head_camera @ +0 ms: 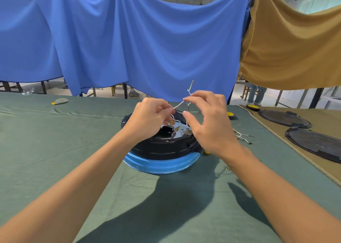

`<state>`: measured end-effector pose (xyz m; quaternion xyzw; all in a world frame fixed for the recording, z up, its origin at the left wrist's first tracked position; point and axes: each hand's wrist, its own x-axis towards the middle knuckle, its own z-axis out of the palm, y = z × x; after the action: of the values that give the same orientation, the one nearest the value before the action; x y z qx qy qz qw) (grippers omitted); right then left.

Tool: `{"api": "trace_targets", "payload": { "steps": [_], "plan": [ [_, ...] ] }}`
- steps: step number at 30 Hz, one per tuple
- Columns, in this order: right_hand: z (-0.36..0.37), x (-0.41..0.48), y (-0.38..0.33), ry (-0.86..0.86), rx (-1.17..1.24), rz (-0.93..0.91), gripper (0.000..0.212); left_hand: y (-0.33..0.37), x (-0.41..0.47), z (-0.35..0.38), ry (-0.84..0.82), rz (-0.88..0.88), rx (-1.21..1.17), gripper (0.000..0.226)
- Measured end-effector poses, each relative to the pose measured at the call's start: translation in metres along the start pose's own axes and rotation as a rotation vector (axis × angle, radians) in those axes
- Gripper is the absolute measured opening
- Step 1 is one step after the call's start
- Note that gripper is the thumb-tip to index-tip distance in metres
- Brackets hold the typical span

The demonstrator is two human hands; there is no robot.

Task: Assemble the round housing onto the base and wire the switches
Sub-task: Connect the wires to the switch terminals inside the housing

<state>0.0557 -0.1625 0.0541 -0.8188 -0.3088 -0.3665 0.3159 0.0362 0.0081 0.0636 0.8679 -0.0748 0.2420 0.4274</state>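
Above the round housing (166,147), seated on the blue base (160,164), the white wire (178,105) arcs up. Your left hand (147,117) pinches its lower run; your right hand (210,124) touches it higher with the thumb apart, and I cannot tell if it grips. The wire looks light, springy and easily kinked, so hold the insulation near the end; spare wires (241,136) lie right of the housing.

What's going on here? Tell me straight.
A person is wiring a round black housing that sits on a blue base on the green-covered table. The left hand pinches a white wire just above the brass terminals; the right hand holds the same wire higher up. Spare wires lie on the cloth to the right.
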Motion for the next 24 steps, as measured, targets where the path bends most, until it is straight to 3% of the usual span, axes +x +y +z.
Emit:
{"api": "trace_targets", "payload": {
  "steps": [4, 8, 13, 18, 24],
  "plan": [
    [0.005, 0.033, -0.006, -0.259, -0.121, -0.108, 0.03, -0.004, 0.006, -0.011, -0.066, 0.055, -0.024, 0.018],
    [0.018, 0.054, -0.011, -0.361, -0.076, -0.101, 0.022, -0.014, 0.016, -0.023, -0.087, 0.022, -0.08, 0.018],
    [0.042, 0.067, -0.006, -0.451, 0.013, -0.032, 0.016, -0.037, 0.028, -0.035, -0.045, -0.054, -0.146, 0.016],
    [0.063, 0.079, -0.005, -0.536, -0.074, 0.103, 0.019, -0.069, 0.041, -0.041, 0.209, -0.229, -0.106, 0.015],
    [0.087, 0.078, -0.013, -0.824, -0.168, 0.318, 0.03, -0.09, 0.046, -0.036, 0.076, -0.376, -0.148, 0.037]
  ]
}}
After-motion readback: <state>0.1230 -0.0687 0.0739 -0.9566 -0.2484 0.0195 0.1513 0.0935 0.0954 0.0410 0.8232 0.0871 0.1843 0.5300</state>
